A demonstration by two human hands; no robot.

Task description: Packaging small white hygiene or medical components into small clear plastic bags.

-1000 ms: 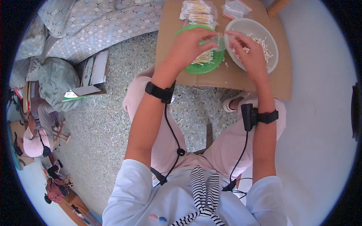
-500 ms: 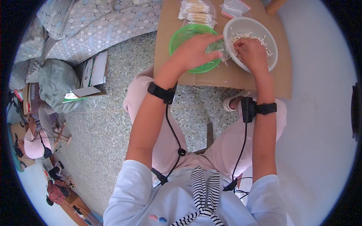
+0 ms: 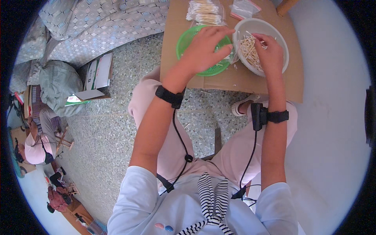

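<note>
A white bowl of loose cotton swabs sits on the cardboard-topped table. My right hand is over its right side, fingers pinched together around a few swabs whose white tips show at the fingertips. To its left, my left hand hovers over a green mesh basket, thumb and fingers spread apart toward the bowl. Part of a clear plastic bag shows between the basket and the bowl; whether my left hand touches it is hidden.
Behind the basket, bundled cotton swabs lie on a clear bag. Flat zip bags are stacked beside them. The table meets a pale wall at right. An opened carton stands on the floor at left, with other people seated farther off.
My right hand has risen a little and shifted right, baring more of the swabs in the bowl. My left hand has moved only slightly.
</note>
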